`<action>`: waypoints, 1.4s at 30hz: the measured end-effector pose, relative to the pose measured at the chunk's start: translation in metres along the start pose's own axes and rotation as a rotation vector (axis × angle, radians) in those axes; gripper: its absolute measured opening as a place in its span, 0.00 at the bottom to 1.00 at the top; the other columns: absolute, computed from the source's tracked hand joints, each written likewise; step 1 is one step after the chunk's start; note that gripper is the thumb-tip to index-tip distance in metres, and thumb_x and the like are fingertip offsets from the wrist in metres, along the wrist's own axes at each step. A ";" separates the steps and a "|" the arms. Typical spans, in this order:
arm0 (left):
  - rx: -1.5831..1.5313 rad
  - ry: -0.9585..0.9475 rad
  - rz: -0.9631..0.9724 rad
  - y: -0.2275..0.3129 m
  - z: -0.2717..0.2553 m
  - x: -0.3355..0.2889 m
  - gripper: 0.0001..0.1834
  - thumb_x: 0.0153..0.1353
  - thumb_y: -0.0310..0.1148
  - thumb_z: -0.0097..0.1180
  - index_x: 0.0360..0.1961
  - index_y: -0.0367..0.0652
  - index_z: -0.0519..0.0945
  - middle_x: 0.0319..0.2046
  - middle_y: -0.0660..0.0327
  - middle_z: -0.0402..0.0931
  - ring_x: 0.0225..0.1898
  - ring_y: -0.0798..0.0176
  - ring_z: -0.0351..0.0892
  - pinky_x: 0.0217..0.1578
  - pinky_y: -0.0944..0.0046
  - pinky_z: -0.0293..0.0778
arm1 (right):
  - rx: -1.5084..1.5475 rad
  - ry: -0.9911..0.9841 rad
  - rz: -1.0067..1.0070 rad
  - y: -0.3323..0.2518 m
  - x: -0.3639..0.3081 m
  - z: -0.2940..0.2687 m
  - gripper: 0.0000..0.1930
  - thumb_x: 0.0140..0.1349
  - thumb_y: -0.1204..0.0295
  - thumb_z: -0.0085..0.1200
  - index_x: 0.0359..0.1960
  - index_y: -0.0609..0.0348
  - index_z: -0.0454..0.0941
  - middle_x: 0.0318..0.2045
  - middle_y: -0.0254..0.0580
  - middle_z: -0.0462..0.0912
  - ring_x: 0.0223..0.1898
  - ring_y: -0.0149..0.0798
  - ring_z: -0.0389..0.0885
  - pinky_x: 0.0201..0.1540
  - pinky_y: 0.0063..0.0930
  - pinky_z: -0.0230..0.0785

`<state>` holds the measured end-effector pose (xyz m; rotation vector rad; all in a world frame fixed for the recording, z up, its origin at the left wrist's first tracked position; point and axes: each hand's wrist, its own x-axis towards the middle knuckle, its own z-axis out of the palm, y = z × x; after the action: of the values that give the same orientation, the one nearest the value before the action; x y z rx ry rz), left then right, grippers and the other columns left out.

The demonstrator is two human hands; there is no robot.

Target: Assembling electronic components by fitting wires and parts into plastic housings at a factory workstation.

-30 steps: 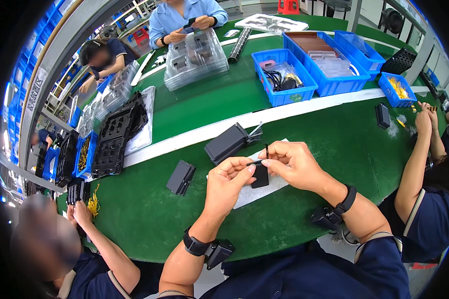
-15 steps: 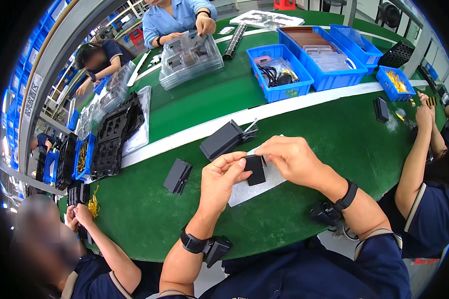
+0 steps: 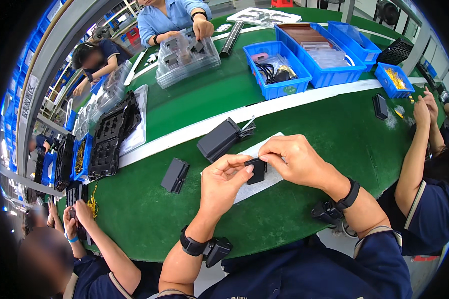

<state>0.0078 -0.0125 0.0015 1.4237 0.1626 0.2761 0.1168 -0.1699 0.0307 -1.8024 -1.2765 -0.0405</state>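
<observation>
A small flat black rectangular piece (image 3: 256,174) is held over a white sheet (image 3: 270,189) on the green table. My left hand (image 3: 220,183) has its thumb and fingers closed on the piece's left side. At the upper right corner, my right hand (image 3: 298,158) pinches with thumb and forefinger; anything thin between those fingertips is too small to make out. Just beyond the hands lies a stack of black rectangular pieces (image 3: 218,140), thin strips sticking out at its right end. Left of my left hand is a smaller black stack (image 3: 174,174).
Blue bins (image 3: 279,89) with cables and flat parts stand across a white strip (image 3: 184,132). Black molded trays (image 3: 112,134) lie at left. Opposite, a person in a blue shirt handles stacked clear trays (image 3: 187,65). Co-workers sit close on both sides, their forearms over the table.
The pale strip seen at my right fingertips is no longer visible there. The black piece has tilted, and both hands have shifted slightly. At left, the co-worker's hands have moved apart.
</observation>
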 end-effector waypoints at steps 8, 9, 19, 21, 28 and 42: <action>0.024 0.009 -0.183 0.005 0.000 0.003 0.12 0.58 0.27 0.58 0.43 0.35 0.78 0.36 0.59 0.79 0.35 0.70 0.78 0.33 0.69 0.80 | 0.140 0.100 0.067 0.000 -0.003 0.015 0.04 0.49 0.79 0.57 0.27 0.66 0.77 0.21 0.44 0.78 0.23 0.44 0.77 0.26 0.31 0.69; 0.008 0.021 -0.186 0.005 -0.001 0.003 0.12 0.58 0.27 0.58 0.43 0.35 0.78 0.36 0.59 0.79 0.35 0.70 0.78 0.33 0.69 0.81 | 0.334 0.064 0.265 -0.001 -0.003 0.014 0.05 0.50 0.79 0.57 0.28 0.66 0.78 0.21 0.45 0.79 0.23 0.42 0.78 0.26 0.30 0.69; -0.050 0.116 -0.097 0.005 0.004 0.001 0.06 0.57 0.26 0.58 0.35 0.37 0.78 0.32 0.61 0.78 0.33 0.73 0.78 0.29 0.72 0.80 | -0.128 0.198 -0.083 0.000 -0.009 0.029 0.06 0.48 0.78 0.60 0.29 0.66 0.80 0.20 0.46 0.79 0.22 0.44 0.76 0.24 0.33 0.70; -0.043 0.118 -0.092 0.006 0.004 0.001 0.06 0.57 0.26 0.58 0.35 0.36 0.78 0.32 0.61 0.78 0.32 0.73 0.78 0.29 0.72 0.80 | -0.110 0.202 -0.092 -0.001 -0.009 0.032 0.06 0.48 0.79 0.59 0.29 0.67 0.80 0.20 0.46 0.79 0.22 0.44 0.76 0.24 0.33 0.69; -0.024 0.096 -0.101 0.006 0.001 0.002 0.05 0.56 0.26 0.58 0.32 0.37 0.77 0.30 0.61 0.78 0.30 0.73 0.77 0.27 0.72 0.80 | -0.070 0.162 -0.154 0.002 -0.009 0.029 0.08 0.47 0.82 0.58 0.31 0.68 0.79 0.20 0.46 0.77 0.21 0.43 0.75 0.23 0.32 0.68; -0.113 0.193 -0.053 0.004 -0.003 0.007 0.05 0.58 0.29 0.57 0.35 0.40 0.76 0.30 0.64 0.78 0.27 0.76 0.75 0.22 0.77 0.73 | 0.183 0.063 0.193 -0.011 -0.007 0.025 0.08 0.50 0.75 0.61 0.29 0.69 0.78 0.20 0.45 0.79 0.19 0.34 0.75 0.23 0.27 0.67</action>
<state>0.0133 -0.0066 0.0056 1.2784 0.3369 0.3736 0.0941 -0.1574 0.0198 -1.7433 -1.0230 0.1230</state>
